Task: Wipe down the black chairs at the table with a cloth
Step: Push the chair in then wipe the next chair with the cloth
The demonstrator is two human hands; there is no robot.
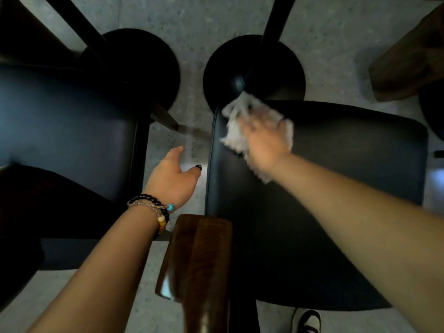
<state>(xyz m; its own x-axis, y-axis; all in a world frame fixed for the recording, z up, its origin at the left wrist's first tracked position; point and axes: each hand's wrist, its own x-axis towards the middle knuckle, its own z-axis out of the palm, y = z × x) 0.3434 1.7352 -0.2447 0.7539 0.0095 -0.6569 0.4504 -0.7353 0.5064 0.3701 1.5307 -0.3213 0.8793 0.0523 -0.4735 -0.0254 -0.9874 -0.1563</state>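
Observation:
I look straight down on two black padded chair seats. On the right seat (348, 164) my right hand (266, 143) presses a white cloth (236, 126) against the seat's far left corner; the hand and cloth are blurred, fingers spread over the cloth. My left hand (174, 175), with bead bracelets on the wrist, hangs open over the floor gap between the two seats, touching nothing. The left seat (64, 131) lies to its left.
A brown wooden chair back rail (197, 258) stands at the near left corner of the right seat. Two round black table bases (254, 73) (144, 66) rest on the speckled floor beyond the seats. Another wooden piece (408, 66) is at far right. My shoe (310, 320) shows below.

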